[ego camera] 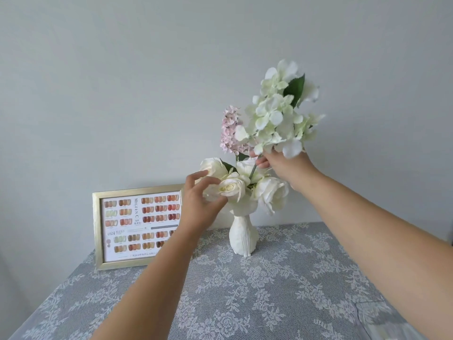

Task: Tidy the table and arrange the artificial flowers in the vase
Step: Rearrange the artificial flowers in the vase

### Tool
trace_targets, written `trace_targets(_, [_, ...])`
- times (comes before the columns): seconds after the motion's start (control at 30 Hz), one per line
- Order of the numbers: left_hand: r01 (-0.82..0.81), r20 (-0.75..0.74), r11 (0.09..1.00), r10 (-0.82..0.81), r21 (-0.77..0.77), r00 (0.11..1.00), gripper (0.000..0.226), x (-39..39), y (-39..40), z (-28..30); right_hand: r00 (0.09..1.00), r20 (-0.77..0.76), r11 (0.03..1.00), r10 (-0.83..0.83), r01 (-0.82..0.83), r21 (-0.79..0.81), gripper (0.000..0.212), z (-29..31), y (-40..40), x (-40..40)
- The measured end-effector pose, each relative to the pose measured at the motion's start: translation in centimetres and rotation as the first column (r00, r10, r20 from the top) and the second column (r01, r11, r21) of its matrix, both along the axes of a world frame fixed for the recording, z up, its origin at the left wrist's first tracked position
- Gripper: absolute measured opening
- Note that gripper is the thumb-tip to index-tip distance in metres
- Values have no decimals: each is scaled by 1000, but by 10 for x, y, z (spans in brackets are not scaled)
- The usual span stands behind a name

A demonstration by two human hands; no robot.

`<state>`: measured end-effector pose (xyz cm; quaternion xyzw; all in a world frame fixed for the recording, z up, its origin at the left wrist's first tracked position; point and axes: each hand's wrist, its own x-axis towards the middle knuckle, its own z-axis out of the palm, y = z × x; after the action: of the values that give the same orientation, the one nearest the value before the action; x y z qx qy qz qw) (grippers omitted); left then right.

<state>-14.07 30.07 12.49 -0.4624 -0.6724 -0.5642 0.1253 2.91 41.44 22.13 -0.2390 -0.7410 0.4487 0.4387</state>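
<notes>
A white ribbed vase stands on the lace-covered table near the wall. It holds several white roses and a pink hyacinth-like sprig. My right hand grips the stem of a white-green hydrangea spray just under its blooms; the stem's lower end runs down among the roses into the vase mouth. My left hand has its fingers curled around the front-left rose, thumb and fingertips touching its petals.
A gold-framed nail colour chart leans against the wall to the left of the vase, partly covered by my left forearm. The grey-white lace cloth covers the whole table, whose left and right edges are in view.
</notes>
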Motion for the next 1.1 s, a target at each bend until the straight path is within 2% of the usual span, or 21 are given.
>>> trace_targets(0.07, [17,10,1000,-17,-1,1000,36,-2,-1,2,999,46,1000,-13,15,-25,18,-4,-1,-5])
trace_targets(0.17, [62,48,998,-62,-6,997,29,-3,-3,5,990,117,996,-84,79,48,18,-4,-1,-14])
trace_targets(0.27, [91,71,996,-91,3,993,26,-5,-4,8,999,22,999,-42,41,21,21,2,-6,-22])
trace_targets(0.33, [119,77,993,-118,0,990,26,-8,-4,8,998,32,998,-52,51,32,25,2,-7,-27])
trace_targets(0.43, [154,66,988,-153,-6,986,30,-12,-5,7,996,80,999,-32,30,22,9,-2,-3,-30])
trace_targets(0.47, [161,49,987,-161,-5,986,30,-13,-5,7,995,92,998,-42,37,52,5,-2,-3,-29])
trace_targets(0.5, [165,20,986,-165,-4,986,29,-12,-6,7,993,96,992,-65,54,115,18,-2,-1,-29])
trace_targets(0.57, [155,-82,988,-156,-21,984,26,-11,-8,8,981,125,932,-148,96,348,36,1,-2,-28])
trace_targets(0.6, [141,-142,989,-145,-37,979,23,-9,-9,8,971,151,900,-186,106,424,39,3,-3,-27])
trace_targets(0.67, [120,-235,992,-128,-50,963,21,-6,-10,8,957,177,876,-230,125,465,33,1,0,-28])
trace_targets(0.73, [131,-282,991,-137,-40,950,22,-1,-9,6,956,189,906,-224,133,402,15,-6,7,-30])
trace_targets(0.77, [134,-300,990,-139,-36,944,22,1,-9,5,971,175,950,-166,110,291,9,-11,9,-30])
trace_targets(0.83, [129,-333,991,-132,-33,934,21,4,-10,3,995,93,996,-43,36,76,12,-19,11,-28])
trace_targets(0.97, [119,-336,993,-119,-21,934,19,6,-10,3,991,127,999,-37,41,-35,7,-32,17,-33])
trace_targets(1.1, [104,-339,994,-105,-22,935,18,7,-11,2,982,182,998,-54,61,-34,11,-33,11,-40])
